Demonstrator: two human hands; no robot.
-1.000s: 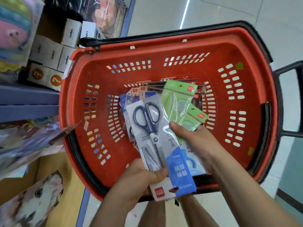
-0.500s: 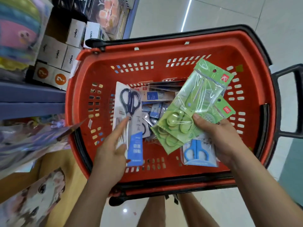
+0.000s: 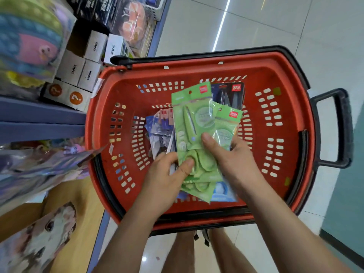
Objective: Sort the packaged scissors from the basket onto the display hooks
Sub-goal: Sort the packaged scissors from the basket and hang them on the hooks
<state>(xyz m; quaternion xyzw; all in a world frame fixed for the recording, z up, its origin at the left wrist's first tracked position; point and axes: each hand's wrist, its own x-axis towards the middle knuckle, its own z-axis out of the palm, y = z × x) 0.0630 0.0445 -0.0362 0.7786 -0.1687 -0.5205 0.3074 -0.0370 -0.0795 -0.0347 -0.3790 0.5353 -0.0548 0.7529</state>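
The green packs (image 3: 189, 123) in your right hand (image 3: 234, 160) cover most of the pile (image 3: 159, 131): you see only the top of the dark pack (image 3: 230, 93) and a lower corner of the blue pack (image 3: 222, 192). That hand's fingers, all but the thumb, lie behind the packs. Label print is too small to read. The toys (image 3: 29, 46) at far left are blurred and cut by the edge.

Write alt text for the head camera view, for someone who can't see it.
Both hands hold a fan of green packaged scissors over a red shopping basket, the left hand pinching its lower part, the right hand clamping it under the thumb. More scissors packs lie loose in the basket; white boxes sit on a shelf at left.
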